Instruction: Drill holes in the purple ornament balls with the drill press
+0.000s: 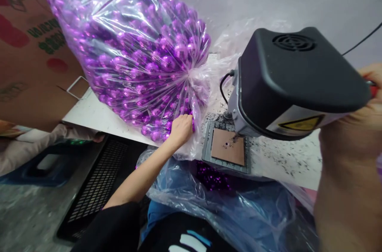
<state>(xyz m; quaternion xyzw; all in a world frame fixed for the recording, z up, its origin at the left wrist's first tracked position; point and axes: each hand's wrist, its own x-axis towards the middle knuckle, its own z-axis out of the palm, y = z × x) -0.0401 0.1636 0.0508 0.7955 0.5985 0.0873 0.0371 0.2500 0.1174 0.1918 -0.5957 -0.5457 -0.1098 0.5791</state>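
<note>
A large clear plastic bag (119,37) full of shiny purple balls (167,61) lies on the worktable. My left hand (182,128) is at the gathered mouth of the bag, against the lowest balls, its fingers curled and mostly hidden. Over the table to the right stands a machine with a black cover (298,73) and a yellow warning label. At the right edge, my right hand (373,81) grips the machine's red-ended handle (373,90). Below the machine's head is a grey base (209,152) bearing a square brown plate (228,150) with a small dark hole.
Dark flakes litter the white tabletop (286,160). Clear plastic sheeting (244,204) covers my lap, with purple glittery bits in it. At left are a cardboard box (32,65), a black plastic crate (92,184) and another person's sleeved arm (50,140).
</note>
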